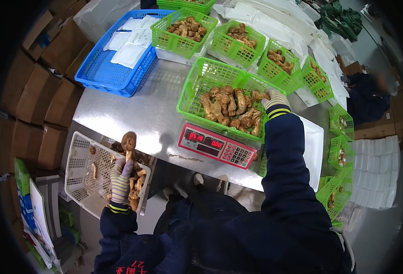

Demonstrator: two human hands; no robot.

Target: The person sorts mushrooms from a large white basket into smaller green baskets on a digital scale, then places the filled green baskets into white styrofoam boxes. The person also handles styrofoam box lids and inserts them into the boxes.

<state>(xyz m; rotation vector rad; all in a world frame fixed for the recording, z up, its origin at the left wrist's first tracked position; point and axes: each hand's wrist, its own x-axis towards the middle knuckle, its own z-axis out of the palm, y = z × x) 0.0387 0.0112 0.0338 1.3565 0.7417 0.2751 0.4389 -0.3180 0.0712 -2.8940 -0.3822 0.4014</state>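
Note:
My left hand (120, 186), in a striped knit glove, grips a mushroom (129, 141) by its stem with the brown cap up. It is above a white perforated plastic crate (72, 171) with more mushrooms inside. My right hand (276, 99), gloved the same way, reaches over the right side of a green plastic basket (196, 77). Its fingers are closed on the end of another mushroom (257, 95). Several mushrooms (227, 102) lie heaped in this basket. Beneath the basket is a red digital scale (218, 145) with lit displays.
The scale stands on a steel table (119, 113). A blue crate (98, 68) with white packs is at the back left. Smaller green baskets of mushrooms (239, 42) line the back and right. A white tray (313, 150) lies beside my right sleeve. Another person (369, 92) is at far right.

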